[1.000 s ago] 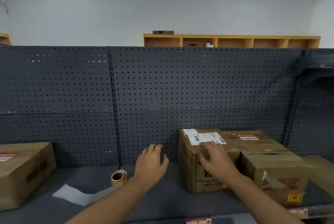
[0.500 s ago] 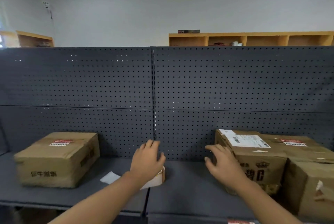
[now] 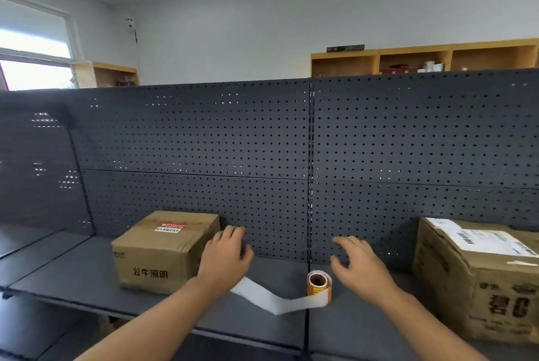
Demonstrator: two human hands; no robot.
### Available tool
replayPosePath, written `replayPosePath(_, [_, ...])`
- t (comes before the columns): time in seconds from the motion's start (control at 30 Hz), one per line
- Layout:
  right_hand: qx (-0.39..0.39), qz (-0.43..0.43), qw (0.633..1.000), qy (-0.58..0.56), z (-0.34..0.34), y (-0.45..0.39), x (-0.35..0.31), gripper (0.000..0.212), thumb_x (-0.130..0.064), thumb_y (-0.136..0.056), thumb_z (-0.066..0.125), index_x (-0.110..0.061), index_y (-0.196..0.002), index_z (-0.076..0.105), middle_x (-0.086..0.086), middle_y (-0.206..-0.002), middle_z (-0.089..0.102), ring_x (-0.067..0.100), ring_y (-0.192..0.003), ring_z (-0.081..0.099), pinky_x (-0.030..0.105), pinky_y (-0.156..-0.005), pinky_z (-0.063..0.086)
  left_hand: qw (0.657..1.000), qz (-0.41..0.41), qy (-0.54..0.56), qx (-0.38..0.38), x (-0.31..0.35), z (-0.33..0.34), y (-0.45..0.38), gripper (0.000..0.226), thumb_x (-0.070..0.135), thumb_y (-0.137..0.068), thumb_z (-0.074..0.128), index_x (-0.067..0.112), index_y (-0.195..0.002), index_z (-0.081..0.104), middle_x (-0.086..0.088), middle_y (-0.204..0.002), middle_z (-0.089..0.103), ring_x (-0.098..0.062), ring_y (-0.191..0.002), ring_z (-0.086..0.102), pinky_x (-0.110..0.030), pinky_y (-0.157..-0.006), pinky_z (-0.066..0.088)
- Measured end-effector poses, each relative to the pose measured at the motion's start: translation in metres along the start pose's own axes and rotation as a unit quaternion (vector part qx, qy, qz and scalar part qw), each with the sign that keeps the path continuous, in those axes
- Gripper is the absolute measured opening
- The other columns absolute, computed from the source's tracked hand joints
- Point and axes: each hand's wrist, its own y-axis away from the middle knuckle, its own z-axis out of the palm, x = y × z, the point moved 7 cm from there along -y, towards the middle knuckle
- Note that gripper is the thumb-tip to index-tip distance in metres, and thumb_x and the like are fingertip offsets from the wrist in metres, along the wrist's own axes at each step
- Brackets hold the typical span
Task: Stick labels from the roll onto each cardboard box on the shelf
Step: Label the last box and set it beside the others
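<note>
I see the label roll (image 3: pixel 318 287) on the shelf (image 3: pixel 87 267), low centre frame, its axis pointing toward me, just below my right hand (image 3: pixel 360 268). Both it and my left hand (image 3: pixel 226 258) hover loose-fingered, holding nothing.

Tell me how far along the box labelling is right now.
Done: the left cardboard box carries a red and white label. In hand: nothing; the left hand and right hand hover open by the label roll, its backing strip trailing. Left: the right cardboard box shows only a shipping label.
</note>
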Motion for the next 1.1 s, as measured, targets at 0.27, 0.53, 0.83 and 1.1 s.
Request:
replayPosePath(0.27, [-0.034, -0.028, 0.999, -0.02, 0.061, -0.031, -0.075, 0.049, -0.041, -0.102, 0.051, -0.025, -0.148, 0.048, -0.014, -0.144, 0.051, 0.013, -0.137, 0.042, 0.031, -0.105, 0.045, 0.998, -0.063, -0.02, -0.006, -0.11, -0.023, 0.005, 0.045, 0.043, -0.1, 0.046, 0.026, -0.141, 0.051, 0.004, -0.142, 0.053, -0.025, -0.124, 0.054, -0.039, -0.099, 0.047])
replayPosePath(0.53, [-0.067, -0.063, 0.995, -0.03, 0.116, -0.066, -0.146, 0.052, -0.044, -0.102, 0.049, -0.024, -0.15, 0.047, -0.01, -0.145, 0.051, 0.013, -0.134, 0.046, 0.032, -0.104, 0.047, 0.986, -0.162, -0.038, -0.021, -0.225, -0.047, 0.009, 0.053, 0.045, -0.102, 0.042, 0.023, -0.15, 0.042, -0.001, -0.152, 0.046, -0.029, -0.137, 0.046, -0.046, -0.108, 0.043])
replayPosePath(0.83, [-0.081, -0.074, 0.99, -0.093, 0.173, -0.11, -0.217, 0.04, -0.039, -0.102, 0.054, -0.018, -0.137, 0.058, -0.005, -0.126, 0.053, 0.011, -0.111, 0.056, 0.024, -0.091, 0.045, 0.978, -0.206, -0.02, -0.032, -0.291, -0.048, -0.012, 0.056, 0.048, -0.103, 0.039, 0.022, -0.151, 0.036, -0.002, -0.148, 0.041, -0.028, -0.134, 0.044, -0.046, -0.107, 0.045])
replayPosePath(1.1, [-0.11, 0.008, 0.985, -0.131, 0.244, -0.146, -0.254, 0.039, -0.047, -0.101, 0.048, -0.02, -0.129, 0.052, -0.001, -0.125, 0.052, 0.02, -0.114, 0.058, 0.036, -0.093, 0.051, 0.94, -0.319, 0.089, -0.082, -0.357, -0.004, -0.033, 0.099, 0.078, -0.089, 0.049, 0.015, -0.16, 0.02, -0.012, -0.162, 0.028, -0.037, -0.145, 0.037, -0.052, -0.115, 0.04])
